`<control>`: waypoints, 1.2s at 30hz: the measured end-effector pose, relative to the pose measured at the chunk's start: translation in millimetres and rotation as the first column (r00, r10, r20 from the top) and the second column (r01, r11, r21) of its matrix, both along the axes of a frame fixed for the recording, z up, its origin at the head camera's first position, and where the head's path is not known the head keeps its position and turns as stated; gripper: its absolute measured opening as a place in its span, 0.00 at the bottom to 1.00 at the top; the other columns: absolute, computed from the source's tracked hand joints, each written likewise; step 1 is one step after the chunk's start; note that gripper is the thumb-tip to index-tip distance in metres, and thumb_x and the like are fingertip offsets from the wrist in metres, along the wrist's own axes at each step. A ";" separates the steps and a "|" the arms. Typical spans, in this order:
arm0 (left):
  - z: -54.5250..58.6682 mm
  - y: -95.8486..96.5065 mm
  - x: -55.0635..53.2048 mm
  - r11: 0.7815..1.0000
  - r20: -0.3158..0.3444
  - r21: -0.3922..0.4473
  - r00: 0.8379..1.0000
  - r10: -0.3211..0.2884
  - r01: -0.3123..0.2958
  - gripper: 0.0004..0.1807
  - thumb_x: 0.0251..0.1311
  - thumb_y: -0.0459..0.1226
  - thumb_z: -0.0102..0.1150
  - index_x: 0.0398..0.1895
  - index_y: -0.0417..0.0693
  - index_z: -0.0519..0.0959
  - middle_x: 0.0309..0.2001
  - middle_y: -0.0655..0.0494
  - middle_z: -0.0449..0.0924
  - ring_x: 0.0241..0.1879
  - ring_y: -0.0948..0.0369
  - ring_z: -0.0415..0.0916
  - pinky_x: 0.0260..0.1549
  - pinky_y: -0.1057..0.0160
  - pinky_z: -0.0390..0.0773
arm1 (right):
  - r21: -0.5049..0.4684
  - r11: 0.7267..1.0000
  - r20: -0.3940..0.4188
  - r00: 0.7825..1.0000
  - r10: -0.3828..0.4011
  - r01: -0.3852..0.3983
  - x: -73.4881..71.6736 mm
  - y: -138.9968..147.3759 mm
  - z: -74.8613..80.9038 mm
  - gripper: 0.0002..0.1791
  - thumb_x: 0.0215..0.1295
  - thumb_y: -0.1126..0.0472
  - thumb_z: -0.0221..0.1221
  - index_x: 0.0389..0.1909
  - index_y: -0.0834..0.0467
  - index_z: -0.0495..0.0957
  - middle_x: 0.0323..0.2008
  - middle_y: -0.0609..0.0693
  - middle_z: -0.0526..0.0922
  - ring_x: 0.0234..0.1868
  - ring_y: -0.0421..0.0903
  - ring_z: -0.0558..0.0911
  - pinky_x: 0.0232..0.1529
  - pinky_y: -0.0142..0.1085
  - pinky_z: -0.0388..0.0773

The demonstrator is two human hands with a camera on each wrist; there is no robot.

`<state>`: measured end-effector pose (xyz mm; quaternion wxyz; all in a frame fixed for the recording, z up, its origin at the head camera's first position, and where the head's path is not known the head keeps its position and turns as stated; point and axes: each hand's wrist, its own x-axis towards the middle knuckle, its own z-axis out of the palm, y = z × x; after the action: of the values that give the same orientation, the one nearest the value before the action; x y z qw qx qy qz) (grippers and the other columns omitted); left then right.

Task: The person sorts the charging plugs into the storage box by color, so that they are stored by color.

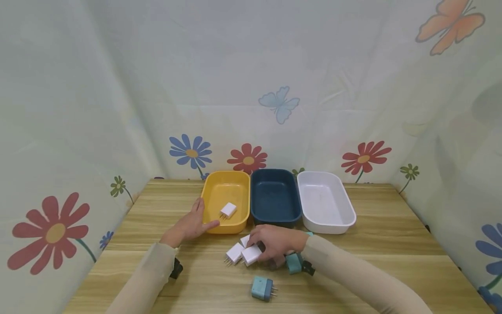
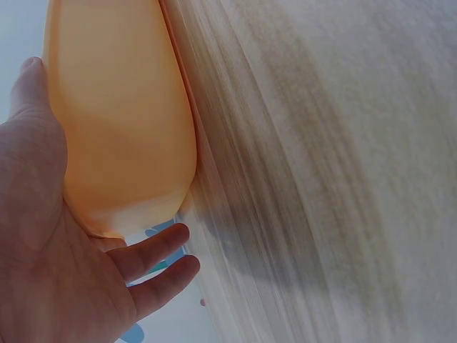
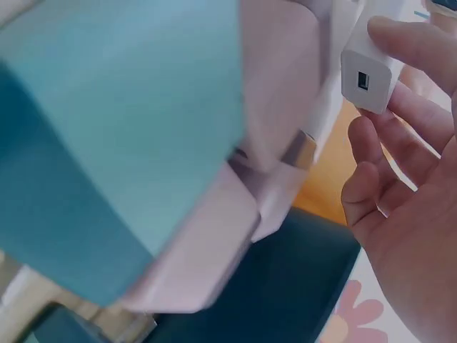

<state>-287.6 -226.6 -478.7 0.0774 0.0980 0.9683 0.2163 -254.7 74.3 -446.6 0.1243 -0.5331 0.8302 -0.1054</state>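
My left hand (image 1: 189, 226) rests against the left and front sides of a yellow plastic bin (image 1: 242, 223), its fingers extended in the left wrist view. A white USB charger (image 1: 228, 209) with metal prongs lies inside that bin. My right hand (image 1: 279, 240) pinches another white charger (image 1: 251, 255) between thumb and fingers; its USB port shows in the right wrist view. Two more white chargers, one (image 1: 235, 253) beside it and one (image 1: 245, 240) behind, are close to the fingers. Pinkish chargers (image 3: 285, 78) are partly hidden under this hand.
A dark blue bin (image 1: 276, 220) and a white bin (image 1: 328, 227) stand right of the yellow one, side by side. A teal-and-blue charger (image 1: 261, 288) lies near the front of the wooden table (image 1: 204, 279). Another teal charger (image 1: 293, 263) sits beneath the right wrist.
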 end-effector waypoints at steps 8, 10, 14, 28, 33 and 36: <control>1.5 0.2 1.3 1.000 0.018 0.010 1.000 0.012 -0.012 0.63 0.55 0.67 0.51 0.72 0.34 0.30 0.73 0.36 0.28 0.68 0.38 0.49 0.63 0.42 0.55 | -0.034 0.998 0.003 0.999 -0.047 0.047 -5.3 5.8 11.3 0.20 0.57 0.53 0.66 0.51 0.52 0.79 0.45 0.40 0.77 0.43 0.37 0.75 0.45 0.24 0.72; 1.9 0.4 1.0 1.000 0.018 0.007 1.000 0.011 -0.011 0.63 0.55 0.67 0.51 0.72 0.34 0.30 0.73 0.36 0.28 0.68 0.38 0.49 0.63 0.42 0.55 | -0.055 0.997 0.005 0.998 -0.056 0.056 -6.6 7.2 13.9 0.21 0.57 0.53 0.66 0.51 0.53 0.79 0.45 0.41 0.77 0.43 0.37 0.76 0.44 0.24 0.72; 2.1 1.4 0.2 1.000 0.013 0.001 1.000 0.006 -0.006 0.62 0.56 0.66 0.50 0.72 0.33 0.30 0.73 0.35 0.28 0.68 0.37 0.49 0.63 0.42 0.55 | -0.094 0.991 0.020 0.996 -0.089 0.090 -9.2 9.6 19.2 0.20 0.57 0.54 0.66 0.50 0.53 0.80 0.44 0.40 0.77 0.42 0.38 0.76 0.42 0.24 0.72; 0.1 -0.2 -1.4 1.000 -0.017 0.009 1.000 -0.011 0.012 0.62 0.56 0.65 0.51 0.72 0.31 0.31 0.73 0.34 0.29 0.66 0.36 0.52 0.62 0.42 0.57 | -0.158 0.951 0.071 0.963 -0.258 0.267 -19.2 13.9 40.2 0.21 0.58 0.52 0.65 0.53 0.52 0.78 0.45 0.40 0.78 0.42 0.43 0.77 0.42 0.31 0.77; 0.5 0.0 0.3 1.000 -0.010 0.013 1.000 -0.012 0.012 0.62 0.56 0.65 0.52 0.72 0.31 0.31 0.73 0.34 0.29 0.66 0.37 0.52 0.62 0.43 0.57 | -0.155 0.950 0.031 0.963 -0.268 0.269 -24.1 12.9 43.6 0.20 0.59 0.55 0.64 0.52 0.55 0.78 0.45 0.44 0.79 0.41 0.48 0.78 0.39 0.31 0.76; 0.0 0.3 0.1 1.000 -0.007 0.012 1.000 -0.007 0.008 0.62 0.56 0.66 0.51 0.72 0.32 0.30 0.73 0.34 0.29 0.66 0.37 0.52 0.62 0.43 0.57 | -0.156 0.952 -0.016 0.963 -0.270 0.264 -29.5 12.2 43.6 0.20 0.59 0.55 0.64 0.52 0.56 0.78 0.44 0.45 0.80 0.40 0.48 0.78 0.38 0.30 0.74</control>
<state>-287.5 -226.4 -478.7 0.0741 0.1028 0.9669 0.2216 -284.2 86.5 -403.0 0.0523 -0.4258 0.8863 -0.1744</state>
